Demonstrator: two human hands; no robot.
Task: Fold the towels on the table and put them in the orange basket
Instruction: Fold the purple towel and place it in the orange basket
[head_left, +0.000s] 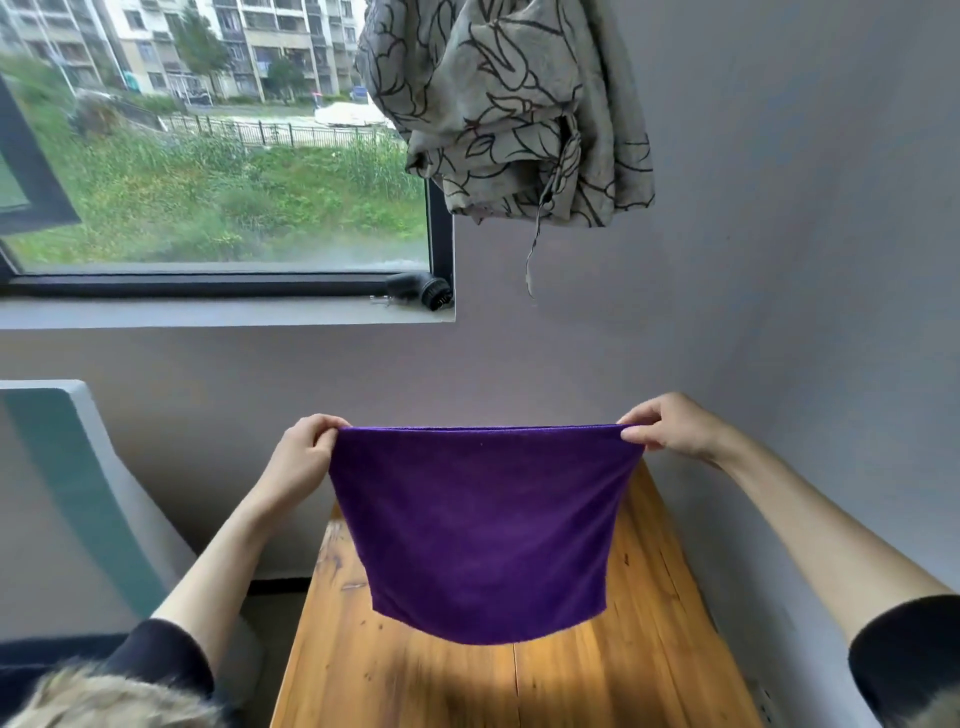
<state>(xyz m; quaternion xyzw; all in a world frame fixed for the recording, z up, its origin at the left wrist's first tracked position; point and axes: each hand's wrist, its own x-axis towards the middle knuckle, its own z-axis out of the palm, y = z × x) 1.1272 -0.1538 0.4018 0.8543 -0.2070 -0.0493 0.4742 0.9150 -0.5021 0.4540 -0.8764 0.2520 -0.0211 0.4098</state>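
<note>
Head view is showing a wooden surface (467, 686) nearest, with a purple towel (483, 525) hanging in the air above it, its lower edge clear of the wood. The left hand (304, 457) is pinching the towel's top left corner; the right hand (667, 423) is pinching the top right. Beyond, a patterned curtain (514, 104) is hanging beside a window (218, 156).

The towel (480, 530) hangs in the air above the table (675, 649), with the left hand (306, 452) at its left top corner and the right hand (670, 423) at its right top corner. The window (218, 156) is behind, up on the left, and the curtain (514, 109) hangs to its right.
</note>
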